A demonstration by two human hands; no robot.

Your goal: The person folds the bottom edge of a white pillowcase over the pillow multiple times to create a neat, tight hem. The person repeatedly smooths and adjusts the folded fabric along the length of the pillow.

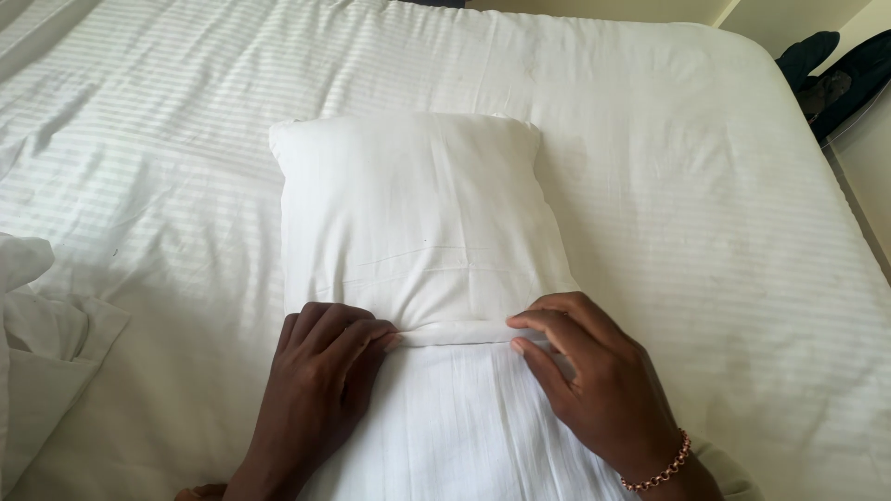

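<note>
I see a white pillow lying mid-bed on the striped white bedsheet. My left hand and right hand each pinch the folded hem of the pillowcase at the pillow's near edge. Beaded bracelet on right wrist. Crumpled white linen lies far left; dark clothing sits beyond the bed's far right corner.

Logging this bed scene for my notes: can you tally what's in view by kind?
Pillow: 1
Hands, left hand and right hand: 2
Bracelet: 1
Striped bedsheet: 1
Loose white cloth: 1
Dark clothing: 1
Total: 7
</note>
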